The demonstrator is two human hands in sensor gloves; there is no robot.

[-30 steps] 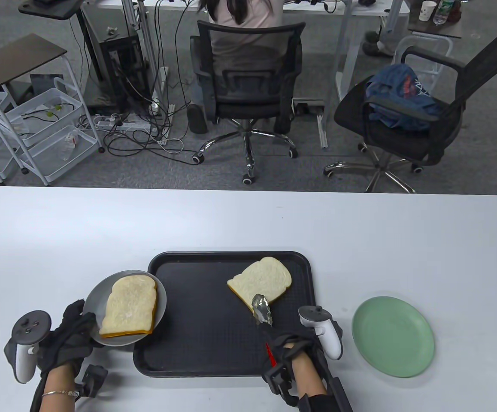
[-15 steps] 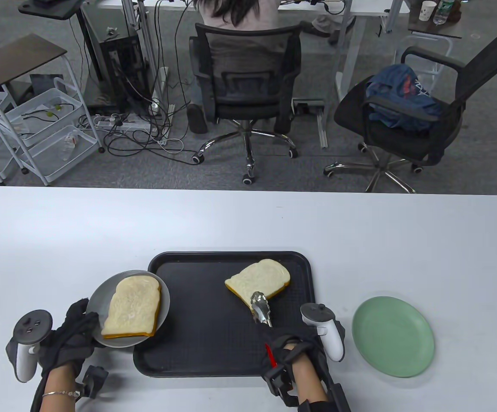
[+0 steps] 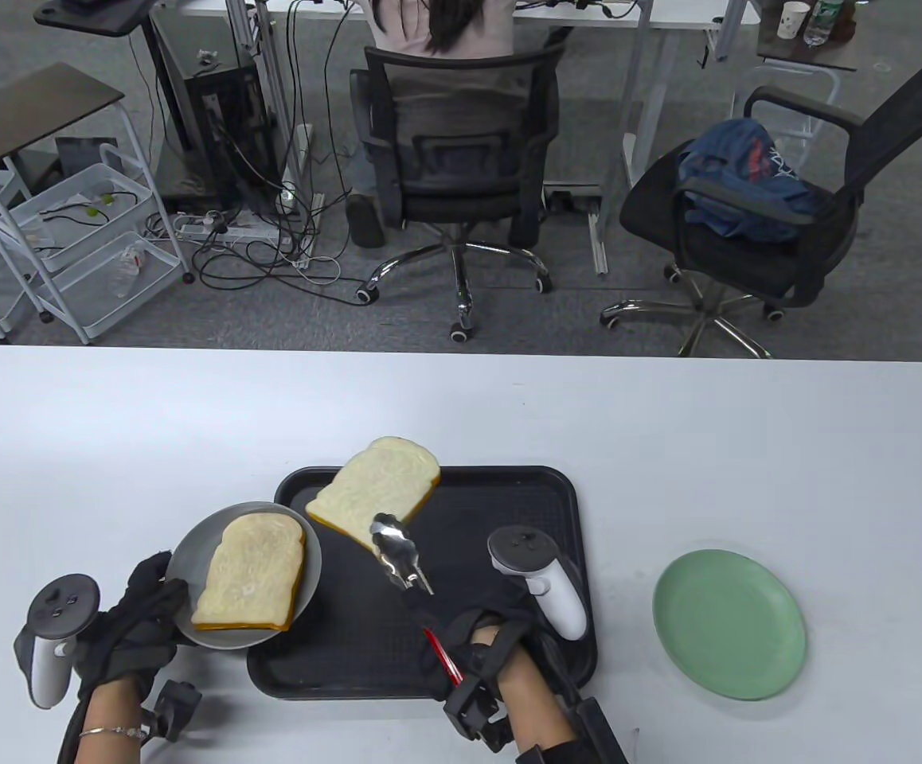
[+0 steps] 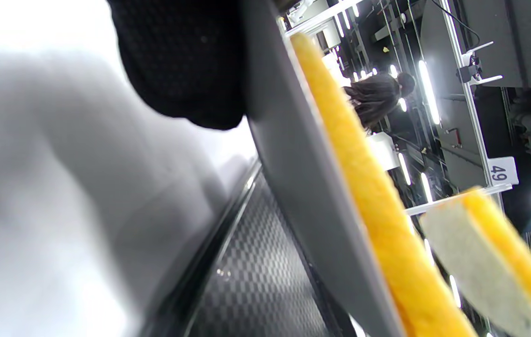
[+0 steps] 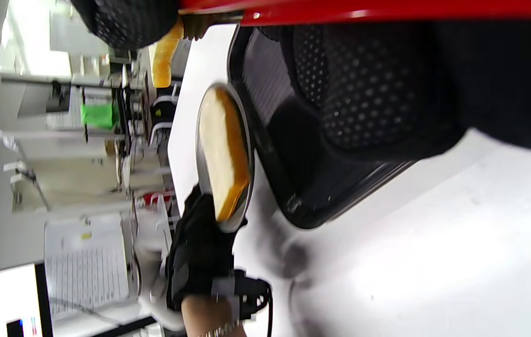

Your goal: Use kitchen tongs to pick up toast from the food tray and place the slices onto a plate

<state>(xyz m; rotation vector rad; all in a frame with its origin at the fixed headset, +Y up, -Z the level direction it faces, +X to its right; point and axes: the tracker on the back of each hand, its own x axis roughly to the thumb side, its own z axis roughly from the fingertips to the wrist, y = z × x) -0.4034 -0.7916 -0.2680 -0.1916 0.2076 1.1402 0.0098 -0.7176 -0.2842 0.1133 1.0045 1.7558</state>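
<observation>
The table view looks down from above and behind the hands, taking in the white table (image 3: 461, 414) and the office beyond. The left wrist view sits low, tight under the grey plate (image 4: 302, 187), tilted. The right wrist view lies sideways, looking across the black tray (image 5: 293, 187) toward the left hand (image 5: 200, 252); both wrist views share plate and tray.

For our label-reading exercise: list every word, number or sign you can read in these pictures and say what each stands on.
"49": on a small white tag fixed to a white frame in the background, left wrist view.
Printed sheet in the right wrist view: lines of text, too small and blurred to read.
White pattern on the blue cloth on the chair: not legible.
Nothing else readable.
</observation>
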